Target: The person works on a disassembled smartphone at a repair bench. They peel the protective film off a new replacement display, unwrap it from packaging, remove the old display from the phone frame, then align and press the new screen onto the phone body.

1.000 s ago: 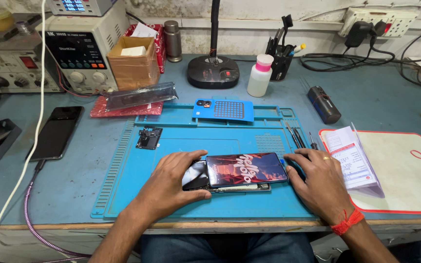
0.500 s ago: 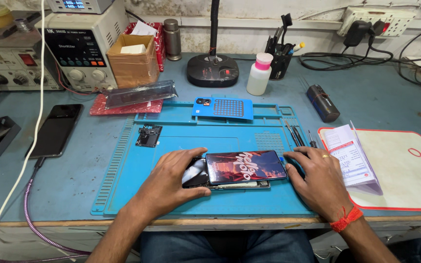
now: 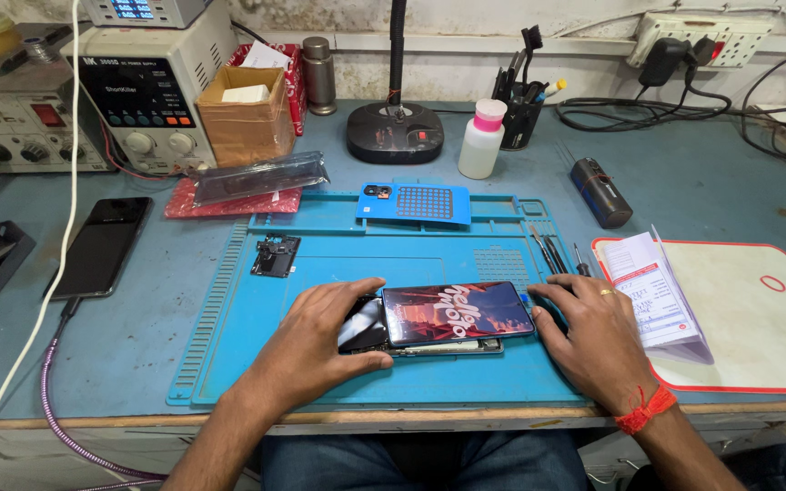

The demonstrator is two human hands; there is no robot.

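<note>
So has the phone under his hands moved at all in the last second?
No. The phone lies at the same spot on the blue mat, below the mat's ridged patch, between both hands.

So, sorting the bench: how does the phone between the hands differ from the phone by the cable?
The phone between the hands has a lit, colourful screen; the phone by the cable is dark. The first lies crosswise on the blue mat, held by left hand and right hand; the second lies untouched off it. Both lie flat.

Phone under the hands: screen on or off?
On. The phone lies flat on the blue mat, its screen showing a colourful picture, held between the left hand and right hand.
</note>
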